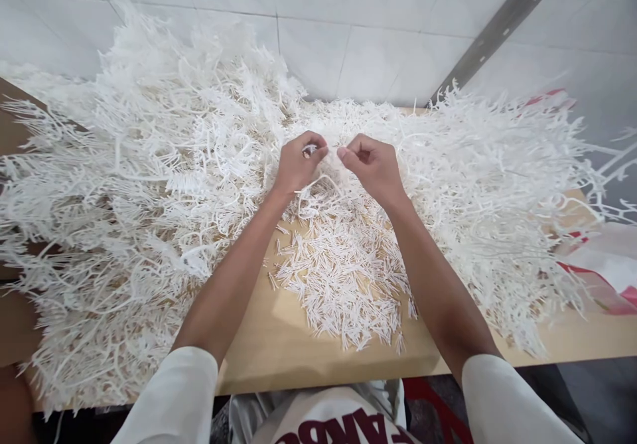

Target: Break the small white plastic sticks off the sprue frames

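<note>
Over the middle of the table, my left hand (297,164) is closed, thumb and fingers curled around a white branched plastic sprig (318,182). Part of the sprig shows below the hand. A short gap away, my right hand (373,165) is closed in a pinch, its thumb and forefinger together. What sits between those fingertips is too small and pale to make out against the white behind. Beneath both hands lies a heap of short white plastic pieces (348,271), spread over the wooden tabletop (279,358).
A tall pile of white branched plastic sprigs (149,165) covers the left side. Another pile (488,185) fills the right. A red and white plastic bag (604,271) lies at the far right. Behind stand a tiled wall (318,32) and a slanting metal post (497,29).
</note>
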`<state>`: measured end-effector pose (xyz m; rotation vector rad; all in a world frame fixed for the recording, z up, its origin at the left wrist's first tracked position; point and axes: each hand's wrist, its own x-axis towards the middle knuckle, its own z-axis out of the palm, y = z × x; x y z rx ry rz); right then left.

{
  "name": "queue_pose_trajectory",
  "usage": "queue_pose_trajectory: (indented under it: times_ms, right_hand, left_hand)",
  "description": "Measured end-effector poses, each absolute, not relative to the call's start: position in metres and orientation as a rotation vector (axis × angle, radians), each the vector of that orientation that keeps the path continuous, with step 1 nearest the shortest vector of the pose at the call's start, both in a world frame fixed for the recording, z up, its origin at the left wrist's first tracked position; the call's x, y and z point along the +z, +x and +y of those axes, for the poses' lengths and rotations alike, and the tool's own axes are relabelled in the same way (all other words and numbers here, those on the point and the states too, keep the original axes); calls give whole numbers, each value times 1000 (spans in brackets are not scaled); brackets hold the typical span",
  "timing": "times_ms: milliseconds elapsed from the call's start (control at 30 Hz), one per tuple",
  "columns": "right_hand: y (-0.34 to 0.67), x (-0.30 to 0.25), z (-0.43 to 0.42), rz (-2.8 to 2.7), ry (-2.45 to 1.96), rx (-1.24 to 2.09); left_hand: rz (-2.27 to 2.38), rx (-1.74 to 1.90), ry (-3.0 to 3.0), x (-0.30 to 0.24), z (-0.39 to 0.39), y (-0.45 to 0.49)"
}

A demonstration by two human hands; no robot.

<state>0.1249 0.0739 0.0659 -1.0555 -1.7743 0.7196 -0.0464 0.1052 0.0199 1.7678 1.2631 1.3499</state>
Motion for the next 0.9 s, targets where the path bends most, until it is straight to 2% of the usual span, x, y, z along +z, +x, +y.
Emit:
queue_pose_trajectory:
  times_ms: [167, 400, 733, 900]
  right_hand:
    - [137, 28, 99, -1642, -1198, 704]
    - [134, 20, 97, -1806, -1144, 806]
    - [143, 30, 93, -2245, -1069, 316]
    - [143, 38, 91, -2303, -1054, 335]
  left_hand:
    - [1131, 1274, 1793, 21, 104, -40]
    - [1066, 1198, 1841, 19, 102, -43]
    - [1077, 1120, 1933, 31, 92, -42]
    - [1117, 1136, 1982, 31, 91, -40]
